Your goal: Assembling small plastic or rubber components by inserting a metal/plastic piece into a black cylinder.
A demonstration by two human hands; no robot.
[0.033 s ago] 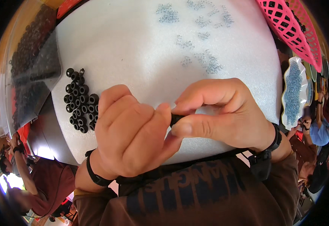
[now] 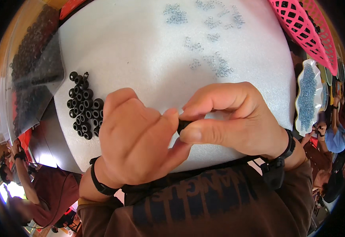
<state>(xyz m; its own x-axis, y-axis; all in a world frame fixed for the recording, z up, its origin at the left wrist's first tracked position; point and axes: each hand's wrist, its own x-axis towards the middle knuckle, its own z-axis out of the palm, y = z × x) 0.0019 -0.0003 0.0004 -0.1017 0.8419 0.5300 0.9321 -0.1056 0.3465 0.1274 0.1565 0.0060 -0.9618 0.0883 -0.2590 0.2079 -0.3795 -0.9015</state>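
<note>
In front of my body, both hands meet at a small black part (image 2: 183,125), mostly covered by fingers. My right hand (image 2: 228,118) pinches it between thumb and forefinger. My left hand (image 2: 135,138) is closed, knuckles up, with thumb and forefinger against the part's left side. Left of my left hand lies a cluster of small black ring-like parts (image 2: 82,106) with hollow centres. Beyond the hands, small clear bluish pieces (image 2: 220,65) are scattered in loose groups; their exact kind is too small to tell.
A white foam sheet (image 2: 113,43) covers the work surface. At left stands a clear bin (image 2: 58,59) holding many dark parts. On the right are a pink lattice basket (image 2: 299,31) and a wavy-edged white dish (image 2: 318,91) of bluish pieces. Other people sit at both sides.
The fingers of my left hand have shifted slightly against the black part. My right hand keeps almost the same pinch, and the rest stays put.
</note>
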